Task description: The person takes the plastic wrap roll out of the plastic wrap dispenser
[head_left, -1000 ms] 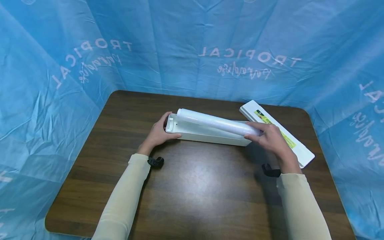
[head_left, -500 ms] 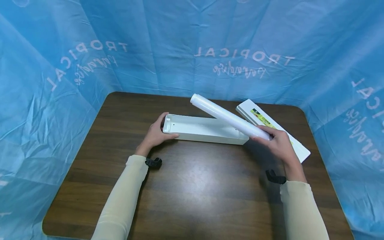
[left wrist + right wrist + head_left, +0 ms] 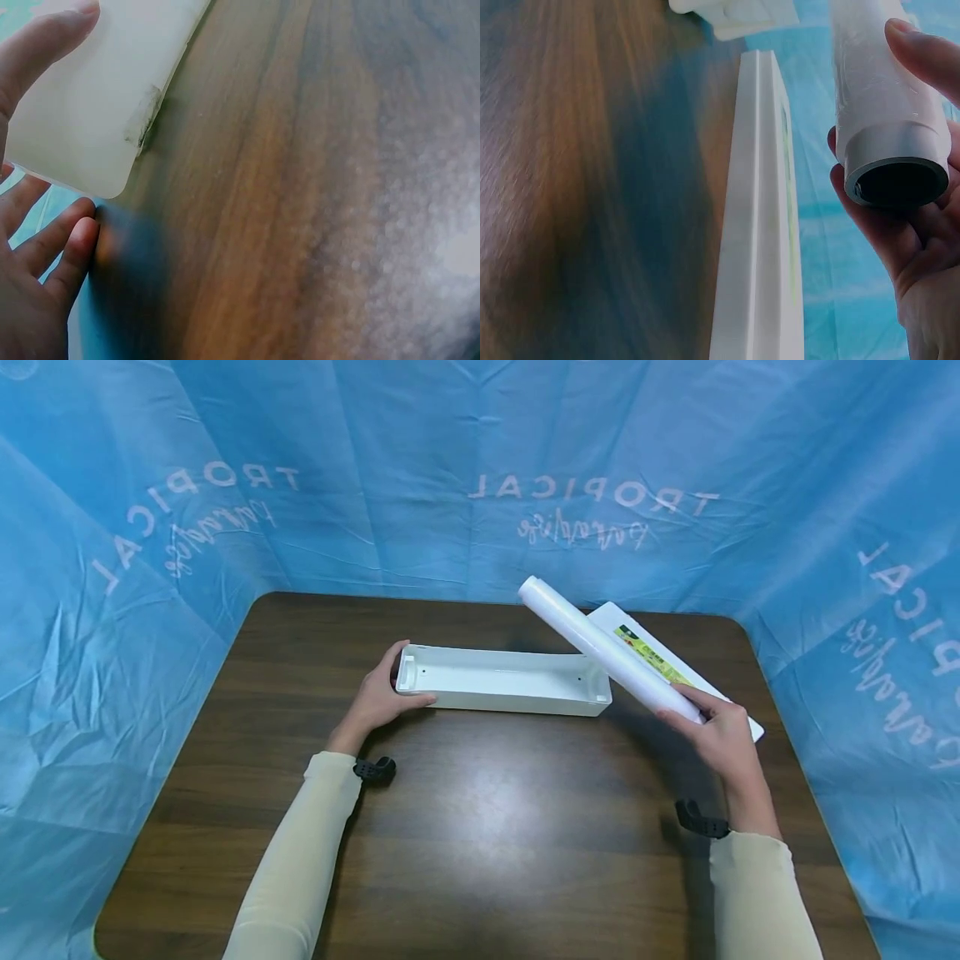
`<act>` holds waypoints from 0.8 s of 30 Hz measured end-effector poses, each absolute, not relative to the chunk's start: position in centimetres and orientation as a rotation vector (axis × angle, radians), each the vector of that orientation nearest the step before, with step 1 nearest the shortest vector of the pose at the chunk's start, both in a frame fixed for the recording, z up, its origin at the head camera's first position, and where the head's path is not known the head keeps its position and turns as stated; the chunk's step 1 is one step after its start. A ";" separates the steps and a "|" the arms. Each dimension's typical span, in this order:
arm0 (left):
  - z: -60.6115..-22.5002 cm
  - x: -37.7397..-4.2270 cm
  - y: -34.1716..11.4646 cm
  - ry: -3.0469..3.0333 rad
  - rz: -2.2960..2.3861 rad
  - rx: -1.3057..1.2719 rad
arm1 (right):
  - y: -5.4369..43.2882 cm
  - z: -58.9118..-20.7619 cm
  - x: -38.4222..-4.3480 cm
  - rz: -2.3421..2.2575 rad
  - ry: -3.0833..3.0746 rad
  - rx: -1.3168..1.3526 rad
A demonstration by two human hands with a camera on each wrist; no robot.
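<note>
My left hand [image 3: 378, 695] grips the left end of a long white cling film dispenser box [image 3: 517, 702], thumb on the front wall and fingers behind. This open box lies on the table with nothing inside. In the left wrist view, the thumb presses the box's side [image 3: 82, 112], with two fingers spread below its corner. My right hand [image 3: 726, 731] holds a roll of cling film [image 3: 600, 643] near its close end, thumb on top and fingers underneath. The roll slants up and away, raised over the white lid [image 3: 681, 666]. Its dark hollow core [image 3: 900, 184] shows in the right wrist view.
The lid, with a green and yellow label [image 3: 648, 653], lies angled at the back right of the brown wooden table [image 3: 480, 860]. Blue printed sheets [image 3: 420, 460] hang behind the table and along both sides.
The roll has come up out of the box and swung right, over the lid, in my right hand. My left hand keeps its hold on the box end.
</note>
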State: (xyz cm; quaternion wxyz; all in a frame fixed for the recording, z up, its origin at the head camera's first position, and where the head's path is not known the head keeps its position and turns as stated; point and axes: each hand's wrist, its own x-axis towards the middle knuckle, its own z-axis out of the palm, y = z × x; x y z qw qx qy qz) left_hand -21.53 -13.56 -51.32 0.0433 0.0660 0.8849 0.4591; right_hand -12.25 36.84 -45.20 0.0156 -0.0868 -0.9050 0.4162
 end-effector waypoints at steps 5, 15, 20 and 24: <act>-51.4 -21.5 -13.6 2.696 1.405 0.217 | 37.7 -45.4 -11.1 1.337 -2.809 -0.351; -51.2 -21.7 -13.6 2.702 1.416 0.241 | 39.7 -46.2 -9.3 1.280 -2.809 -0.431; -51.1 -21.7 -13.5 2.697 1.406 0.239 | 40.5 -46.6 -8.7 1.295 -2.824 -0.547; -51.2 -21.6 -13.6 2.701 1.392 0.227 | 41.0 -47.2 -8.4 1.270 -2.843 -0.566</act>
